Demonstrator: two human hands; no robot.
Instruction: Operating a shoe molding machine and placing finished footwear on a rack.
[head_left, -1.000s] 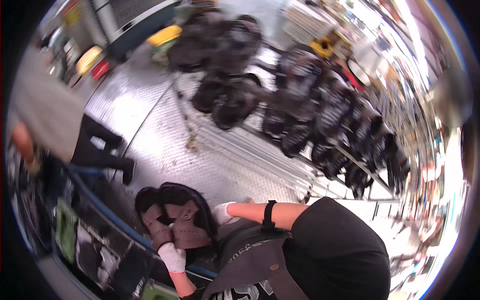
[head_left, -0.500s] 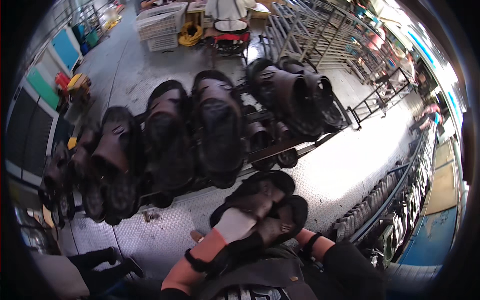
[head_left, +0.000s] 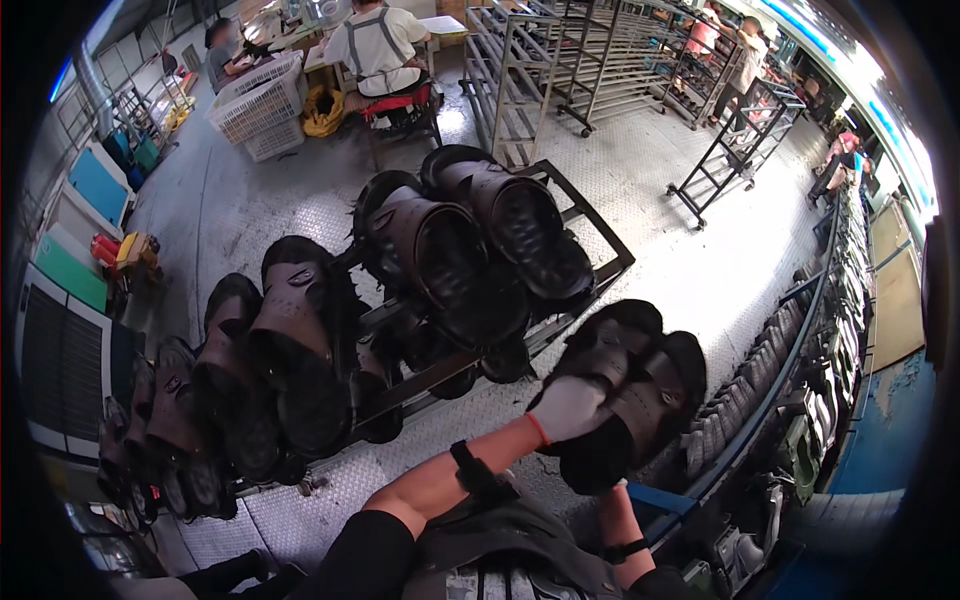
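Note:
A pair of dark brown strap sandals is held in the air right of the rack. My left hand [head_left: 572, 408], in a white glove, is closed on the left sandal [head_left: 600, 345] at its strap. Beside it, the right sandal [head_left: 650, 405] overlaps the first one. My right hand [head_left: 612, 489] reaches up from below to the heel end of the right sandal; its fingers are hidden behind the sole. Similar brown sandals [head_left: 295, 310] stand in a row on a dark metal rack [head_left: 590, 270] to the left, with more on a lower level.
At the right, a long blue-edged conveyor [head_left: 745, 440] carries many dark shoe parts. Empty metal racks [head_left: 510, 80] and a wheeled frame [head_left: 735, 160] stand farther back. White crates [head_left: 258, 110] are near a seated person [head_left: 375, 50]. Other people are in the distance.
My hands have carried the two sandals to the right, toward the conveyor. The view has shifted, so the rack appears lower and farther left.

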